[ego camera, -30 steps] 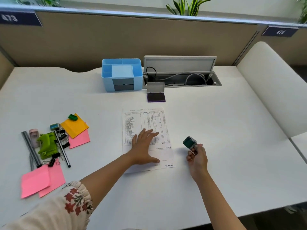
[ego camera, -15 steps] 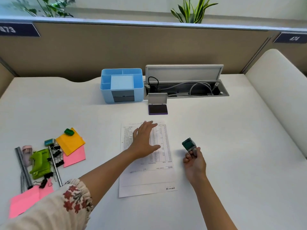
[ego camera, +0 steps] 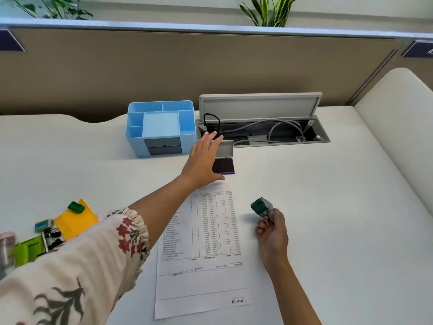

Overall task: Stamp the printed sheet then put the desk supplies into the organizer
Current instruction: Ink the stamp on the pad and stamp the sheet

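The left hand (ego camera: 203, 160) is reaching out over the white table (ego camera: 328, 207) with its fingers (ego camera: 210, 138) straight and spread, gripping nothing; it is hovering at the left edge of the small purple ink pad with its grey lid standing open (ego camera: 224, 160), and whether it is touching the pad cannot be told. The arm is wearing a cream sleeve with a red and grey floral print (ego camera: 77, 261).

The right hand (ego camera: 273, 233) is sitting to the right of the sheet, its fingers curled around the handle of a small grey stamp with a green-inked face (ego camera: 262, 206); the stamp face is tilting up and to the left, clear of the paper.

The white printed sheet with columns of figures (ego camera: 203, 249) is lying flat on the table between the two arms, its top edge just below the ink pad and the word "E-mail" printed at its lower right corner.

The light blue plastic desk organizer with several open compartments and two grey drawers (ego camera: 160, 127) is standing at the back of the table, just left of the ink pad. Beside it on the right, a grey cable tray with its lid raised (ego camera: 262, 123) is showing cords inside.

At the left edge of the table the supplies are lying in a loose cluster: an orange pad of sticky notes (ego camera: 76, 219) with a small green eraser (ego camera: 76, 207) on its top corner, a small teal box (ego camera: 43, 225), black binder clips (ego camera: 52, 238) and a lime green stapler (ego camera: 28, 250).
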A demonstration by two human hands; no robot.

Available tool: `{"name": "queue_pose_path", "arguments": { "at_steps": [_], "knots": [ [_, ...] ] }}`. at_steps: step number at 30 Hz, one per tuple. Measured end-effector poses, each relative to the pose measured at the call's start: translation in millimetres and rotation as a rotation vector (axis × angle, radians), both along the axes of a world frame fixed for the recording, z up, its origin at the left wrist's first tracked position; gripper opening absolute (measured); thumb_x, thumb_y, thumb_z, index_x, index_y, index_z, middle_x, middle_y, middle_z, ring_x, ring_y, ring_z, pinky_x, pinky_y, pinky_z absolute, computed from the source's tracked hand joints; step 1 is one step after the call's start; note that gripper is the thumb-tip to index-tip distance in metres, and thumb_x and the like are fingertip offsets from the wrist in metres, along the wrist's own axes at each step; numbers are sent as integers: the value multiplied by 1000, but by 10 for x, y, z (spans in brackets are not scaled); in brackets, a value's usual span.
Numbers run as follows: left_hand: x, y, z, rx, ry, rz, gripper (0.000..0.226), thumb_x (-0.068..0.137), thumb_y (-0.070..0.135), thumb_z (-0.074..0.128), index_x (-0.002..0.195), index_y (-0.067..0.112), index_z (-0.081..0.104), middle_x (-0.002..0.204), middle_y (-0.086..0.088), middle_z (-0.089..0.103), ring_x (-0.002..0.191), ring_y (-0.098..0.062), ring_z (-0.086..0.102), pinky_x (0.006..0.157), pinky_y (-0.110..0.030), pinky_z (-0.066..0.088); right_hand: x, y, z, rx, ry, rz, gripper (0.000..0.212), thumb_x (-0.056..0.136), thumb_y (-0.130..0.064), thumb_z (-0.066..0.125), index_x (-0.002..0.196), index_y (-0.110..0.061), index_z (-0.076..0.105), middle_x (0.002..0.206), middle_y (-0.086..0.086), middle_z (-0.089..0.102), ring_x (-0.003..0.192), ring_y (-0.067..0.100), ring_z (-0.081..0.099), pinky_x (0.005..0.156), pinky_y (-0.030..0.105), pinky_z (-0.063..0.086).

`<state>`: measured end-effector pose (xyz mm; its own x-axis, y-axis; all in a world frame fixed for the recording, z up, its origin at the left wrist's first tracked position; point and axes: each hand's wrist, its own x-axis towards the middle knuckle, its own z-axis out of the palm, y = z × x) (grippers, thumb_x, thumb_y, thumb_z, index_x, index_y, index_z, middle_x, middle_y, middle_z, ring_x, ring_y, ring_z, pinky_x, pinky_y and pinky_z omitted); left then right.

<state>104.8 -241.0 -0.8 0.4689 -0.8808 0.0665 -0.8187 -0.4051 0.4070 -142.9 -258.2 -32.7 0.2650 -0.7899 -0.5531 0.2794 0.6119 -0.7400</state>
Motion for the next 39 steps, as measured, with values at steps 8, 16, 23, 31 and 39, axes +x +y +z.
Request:
{"name": "queue_pose_path", "arguments": {
  "at_steps": [8, 16, 23, 31, 39],
  "knots": [
    [159, -236, -64, 167, -68, -4, 126, 62, 48, 88, 155, 18, 7, 158, -6, 22, 149, -26, 13, 121, -40, 9, -50, 63, 57, -136, 98, 54, 20, 105, -25, 38, 92, -20, 53, 74, -7, 52, 62, 10, 42, 59, 25, 32],
    [122, -194, -94, 102, -91, -67, 101, 68, 44, 84, 149, 18, 29, 139, -3, 39, 132, -22, 33, 115, -41, 22, -67, 71, 123, -197, 142, 73, 21, 105, -26, 38, 93, -19, 54, 78, -6, 53, 63, 10, 44, 62, 26, 34],
    [-21, -22, -234, -18, -119, -94, 54, 83, 30, 73, 131, 18, 50, 127, -2, 50, 120, -22, 44, 104, -38, 34, -31, 97, 127, -202, 129, 114, 19, 104, -23, 42, 95, -19, 57, 83, -3, 56, 67, 12, 44, 63, 26, 35],
    [-82, 222, -362, -63, -61, -30, 20, 89, 24, 67, 108, 17, 63, 109, 1, 59, 104, -20, 54, 89, -34, 38, -2, 134, 125, -229, 191, 246, 8, 96, -15, 57, 104, -15, 60, 97, 3, 72, 83, 15, 56, 77, 30, 43],
    [-57, 401, -384, -90, 42, 4, 24, 98, 18, 55, 116, 17, 71, 116, -5, 68, 95, -30, 65, 84, -40, 55, 276, -73, 254, -400, 260, 440, 25, 85, -22, 75, 106, -15, 62, 100, -3, 76, 96, 9, 69, 79, 19, 50]
  ]
}}
